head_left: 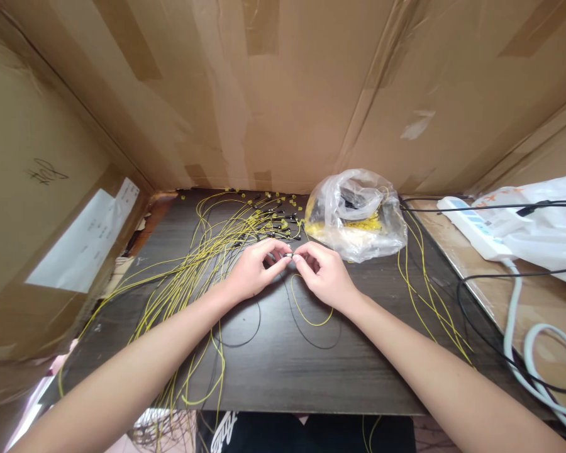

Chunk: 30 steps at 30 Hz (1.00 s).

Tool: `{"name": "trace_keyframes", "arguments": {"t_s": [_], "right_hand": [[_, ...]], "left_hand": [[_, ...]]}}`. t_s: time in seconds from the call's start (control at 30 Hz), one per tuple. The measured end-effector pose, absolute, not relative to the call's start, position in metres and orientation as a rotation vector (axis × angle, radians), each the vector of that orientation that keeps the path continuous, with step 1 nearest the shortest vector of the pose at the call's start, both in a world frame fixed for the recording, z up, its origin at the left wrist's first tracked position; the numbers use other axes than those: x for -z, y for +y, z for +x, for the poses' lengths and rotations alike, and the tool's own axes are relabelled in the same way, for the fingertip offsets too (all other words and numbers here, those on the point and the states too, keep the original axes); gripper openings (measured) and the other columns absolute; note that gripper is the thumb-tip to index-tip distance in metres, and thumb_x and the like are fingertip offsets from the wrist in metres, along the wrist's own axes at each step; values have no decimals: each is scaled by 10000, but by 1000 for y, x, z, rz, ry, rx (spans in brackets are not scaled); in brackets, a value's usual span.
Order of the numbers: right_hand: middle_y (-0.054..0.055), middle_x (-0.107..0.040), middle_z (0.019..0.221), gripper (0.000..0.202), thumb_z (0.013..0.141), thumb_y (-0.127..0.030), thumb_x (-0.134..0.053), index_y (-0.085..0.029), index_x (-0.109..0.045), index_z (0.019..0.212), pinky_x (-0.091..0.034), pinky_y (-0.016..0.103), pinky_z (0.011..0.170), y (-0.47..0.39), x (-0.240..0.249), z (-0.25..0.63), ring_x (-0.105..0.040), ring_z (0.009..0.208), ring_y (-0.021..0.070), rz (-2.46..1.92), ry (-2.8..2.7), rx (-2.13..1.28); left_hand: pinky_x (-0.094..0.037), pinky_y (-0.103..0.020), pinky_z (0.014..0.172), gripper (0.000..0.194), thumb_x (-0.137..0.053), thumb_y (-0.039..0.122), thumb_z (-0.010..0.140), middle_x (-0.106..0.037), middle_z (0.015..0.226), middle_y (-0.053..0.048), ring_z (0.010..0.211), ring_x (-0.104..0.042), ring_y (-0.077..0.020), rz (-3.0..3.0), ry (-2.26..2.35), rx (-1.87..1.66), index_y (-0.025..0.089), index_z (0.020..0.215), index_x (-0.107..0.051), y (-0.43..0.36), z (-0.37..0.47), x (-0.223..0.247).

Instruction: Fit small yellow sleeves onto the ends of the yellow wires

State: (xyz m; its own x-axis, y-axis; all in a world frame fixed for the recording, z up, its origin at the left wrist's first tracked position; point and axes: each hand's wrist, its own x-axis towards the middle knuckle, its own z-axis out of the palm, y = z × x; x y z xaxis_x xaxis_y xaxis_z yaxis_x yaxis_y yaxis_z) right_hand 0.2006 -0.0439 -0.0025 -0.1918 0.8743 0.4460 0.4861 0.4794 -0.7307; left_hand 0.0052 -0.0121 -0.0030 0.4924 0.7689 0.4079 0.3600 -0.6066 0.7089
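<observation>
Pinching a small connector from either side, our left hand and right hand meet over the middle of the bench, thumb and fingers of each pressed together on it. From here, we judge the likeliest trouble is a slip: the piece is tiny, so uneven pressure could flick it into the heap of yellow wires beside our left hand, where it would be hard to pick out among the dark plugs. The loop of wire below our right hand could also snag under the wrist and tug if we pull away quickly, and a sideways sweep could nudge the plastic bag just beyond that hand. As for looks, the connector shows a dark body with a pale, shiny-looking patch; our fingers cover most of it, so we cannot tell its full shape or whether the loop joins it. Thin and bright, the wires sprawl across the bench's left side in loose curves.
</observation>
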Motion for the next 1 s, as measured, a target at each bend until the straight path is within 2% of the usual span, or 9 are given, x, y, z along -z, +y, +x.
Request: {"name": "trace_keyframes", "arguments": {"t_s": [1.0], "right_hand": [[2,-625,713,102,933,-213,-575,-190,-633,852,-410,255,533,-43,3,201,-516,556,116,-1124,-1820,-558]], "left_hand": [[-548,-268,711,119,-629,234,941,-713,917,-37,782,-659,-137,2226,949,-991,172,1036,-665,-12,6,3]]}}
